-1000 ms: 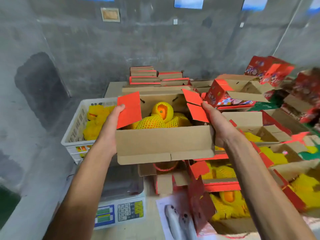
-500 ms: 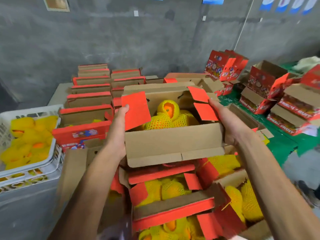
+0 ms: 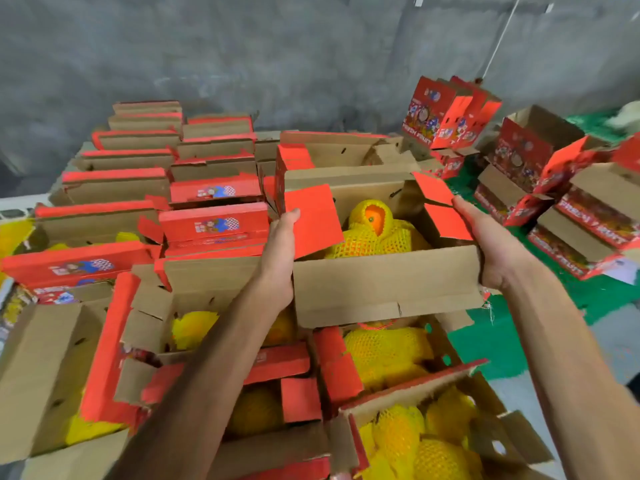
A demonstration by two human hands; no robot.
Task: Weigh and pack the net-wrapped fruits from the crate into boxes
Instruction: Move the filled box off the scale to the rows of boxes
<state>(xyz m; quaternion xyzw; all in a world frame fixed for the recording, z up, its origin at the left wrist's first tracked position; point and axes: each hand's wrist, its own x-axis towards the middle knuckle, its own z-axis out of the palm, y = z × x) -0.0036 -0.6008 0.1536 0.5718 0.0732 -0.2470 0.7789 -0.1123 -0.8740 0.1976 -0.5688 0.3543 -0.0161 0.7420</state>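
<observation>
The left hand [image 3: 278, 258] presses flat against the left end of the filled box [image 3: 382, 285], thumb up beside the raised red flap [image 3: 313, 218]; the right hand [image 3: 493, 251] cups the right end, fingers wrapped under and behind the wall, so both hands are clamped on the box and carry it between them. Its long axis runs left to right across the body, open top up, with net-wrapped fruits [image 3: 372, 232] heaped inside, one showing orange skin through its yellow sleeve. The box hangs in the air just above other open packed boxes [image 3: 388, 348] lying nearer, with a row of closed red boxes [image 3: 213, 223] to the left and far left. Any set-down spot looks to lie ahead or below, equally reachable by both hands. Against half a second ago, the white crate has slid out of view on the left and the box sits further right over the stacked boxes; a second ago it was over the scale.
</observation>
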